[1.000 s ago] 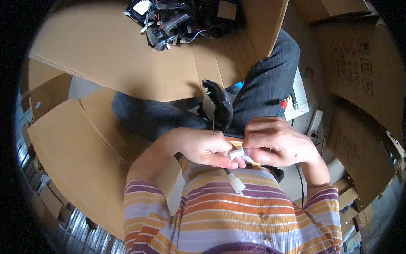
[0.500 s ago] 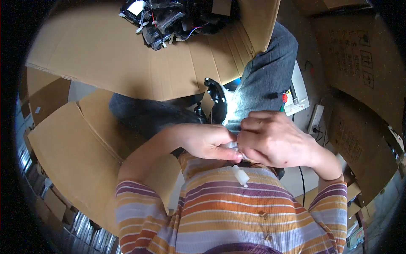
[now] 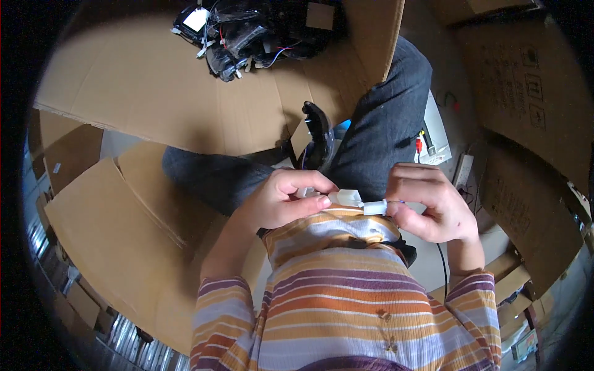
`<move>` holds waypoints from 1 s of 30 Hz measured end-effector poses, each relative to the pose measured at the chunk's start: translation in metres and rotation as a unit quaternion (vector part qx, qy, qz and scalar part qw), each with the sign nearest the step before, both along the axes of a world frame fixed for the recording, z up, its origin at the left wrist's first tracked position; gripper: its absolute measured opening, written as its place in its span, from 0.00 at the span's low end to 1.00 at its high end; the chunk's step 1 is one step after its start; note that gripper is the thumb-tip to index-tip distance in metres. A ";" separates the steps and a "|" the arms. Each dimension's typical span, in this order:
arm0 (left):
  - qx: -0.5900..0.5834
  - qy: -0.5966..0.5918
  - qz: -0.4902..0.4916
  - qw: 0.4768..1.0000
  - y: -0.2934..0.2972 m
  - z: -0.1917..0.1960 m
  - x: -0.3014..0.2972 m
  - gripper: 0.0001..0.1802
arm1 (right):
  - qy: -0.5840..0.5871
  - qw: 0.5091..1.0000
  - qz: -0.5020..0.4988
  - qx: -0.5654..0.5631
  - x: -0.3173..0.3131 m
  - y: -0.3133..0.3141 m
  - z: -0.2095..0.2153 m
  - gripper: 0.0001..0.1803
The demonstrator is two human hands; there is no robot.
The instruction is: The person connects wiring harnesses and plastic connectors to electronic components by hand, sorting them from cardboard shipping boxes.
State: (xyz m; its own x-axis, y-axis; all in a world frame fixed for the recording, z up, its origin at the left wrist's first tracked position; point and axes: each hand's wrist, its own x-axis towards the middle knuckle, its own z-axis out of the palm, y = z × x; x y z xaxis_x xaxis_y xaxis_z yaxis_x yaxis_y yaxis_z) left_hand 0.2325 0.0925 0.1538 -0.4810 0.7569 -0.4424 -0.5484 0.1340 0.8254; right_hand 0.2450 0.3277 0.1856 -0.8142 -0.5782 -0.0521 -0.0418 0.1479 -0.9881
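Note:
My left hand (image 3: 292,196) pinches a white plastic connector housing (image 3: 346,198) between thumb and fingers. Facing it, a smaller white plug connector (image 3: 375,208) is gripped in my right hand (image 3: 430,204), whose fingers are curled closed. The two connectors sit end to end in front of my waist; whether they touch I cannot tell. Beyond my hands, between my legs, stands a curved glossy black part (image 3: 319,133). Wires behind the connectors are mostly hidden by my fingers.
A large open cardboard box (image 3: 154,105) spreads ahead, with a heap of black wired parts (image 3: 241,37) at its far side. Red and yellow plugs (image 3: 419,143) lie right of my leg beside a white board (image 3: 440,127). Tall cardboard boxes (image 3: 513,123) line the right.
My hands have drawn apart, bringing both connectors into view. The white connector that dangled against my shirt is no longer there. The bright light by the black part has gone out.

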 end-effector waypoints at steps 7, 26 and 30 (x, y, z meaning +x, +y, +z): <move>0.031 0.120 -0.008 0.992 -0.002 -0.003 0.002 0.06 | -0.012 1.000 -0.004 0.004 0.000 -0.002 -0.002 0.07; 0.025 0.130 -0.062 0.989 0.005 0.006 -0.014 0.05 | -0.005 1.000 -0.004 0.022 0.005 -0.004 -0.006 0.06; -0.003 0.087 -0.073 0.994 0.011 0.008 -0.024 0.05 | 0.018 0.999 -0.030 0.035 0.002 -0.005 -0.009 0.07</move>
